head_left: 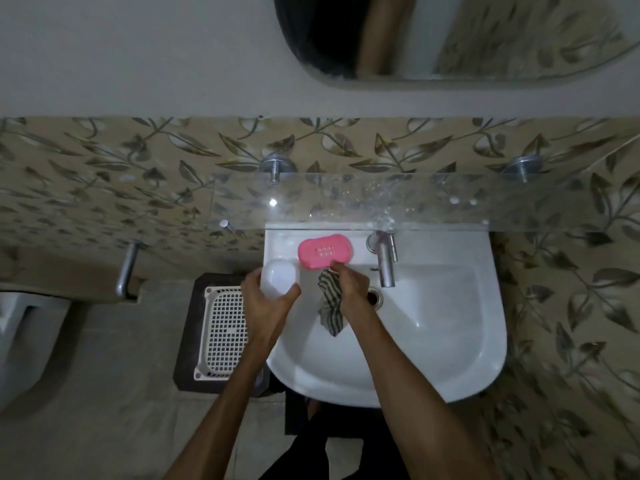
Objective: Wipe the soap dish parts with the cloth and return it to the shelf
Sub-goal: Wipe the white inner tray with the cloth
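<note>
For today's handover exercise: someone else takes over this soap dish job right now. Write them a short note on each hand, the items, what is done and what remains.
Left hand: holds the white soap dish part at the sink's left rim.
Right hand: grips the striped cloth, fingers at the edge of the pink soap dish part, which lies on the sink ledge beside the tap.
Done: dish is apart and off the glass shelf. How much is wiped cannot be told.
Left: finish wiping, reassemble, return to shelf.

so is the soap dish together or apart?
Apart: pink part on the sink ledge, white part in left hand.
</note>
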Action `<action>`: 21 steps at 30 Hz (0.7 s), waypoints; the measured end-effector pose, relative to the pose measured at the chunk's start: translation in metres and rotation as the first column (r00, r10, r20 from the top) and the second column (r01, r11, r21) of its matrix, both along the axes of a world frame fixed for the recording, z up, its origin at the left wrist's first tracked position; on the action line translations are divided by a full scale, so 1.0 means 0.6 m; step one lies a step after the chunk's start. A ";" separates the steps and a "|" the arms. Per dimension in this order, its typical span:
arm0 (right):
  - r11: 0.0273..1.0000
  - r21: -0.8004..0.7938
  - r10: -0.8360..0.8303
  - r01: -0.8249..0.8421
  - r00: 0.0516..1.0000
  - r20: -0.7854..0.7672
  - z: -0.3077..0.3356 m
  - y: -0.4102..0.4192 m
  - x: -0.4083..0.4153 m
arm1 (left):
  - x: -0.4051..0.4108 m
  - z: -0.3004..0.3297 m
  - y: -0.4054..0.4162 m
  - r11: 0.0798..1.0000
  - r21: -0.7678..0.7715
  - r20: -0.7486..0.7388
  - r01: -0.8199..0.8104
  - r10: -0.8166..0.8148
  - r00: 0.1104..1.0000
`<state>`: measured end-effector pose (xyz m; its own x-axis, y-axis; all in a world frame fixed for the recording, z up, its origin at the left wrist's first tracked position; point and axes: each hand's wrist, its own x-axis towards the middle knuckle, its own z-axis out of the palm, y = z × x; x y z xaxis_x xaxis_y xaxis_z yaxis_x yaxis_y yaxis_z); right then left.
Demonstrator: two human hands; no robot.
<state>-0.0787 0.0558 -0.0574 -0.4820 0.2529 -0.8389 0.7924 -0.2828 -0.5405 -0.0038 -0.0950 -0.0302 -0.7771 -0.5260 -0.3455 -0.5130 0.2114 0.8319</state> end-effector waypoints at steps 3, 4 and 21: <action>0.998 0.061 0.018 -0.018 1.000 -0.004 0.005 -0.014 -0.016 | 0.034 0.004 0.005 0.909 0.381 0.115 -0.167 0.133 0.984; 0.996 0.089 0.024 -0.024 1.000 -0.001 0.006 -0.014 -0.020 | 0.041 0.007 0.007 0.857 0.470 0.173 -0.211 0.144 0.974; 0.986 -0.138 -0.131 0.090 0.935 -0.331 0.171 0.079 0.111 | 0.062 0.105 0.087 0.806 0.588 0.051 -0.066 0.045 0.998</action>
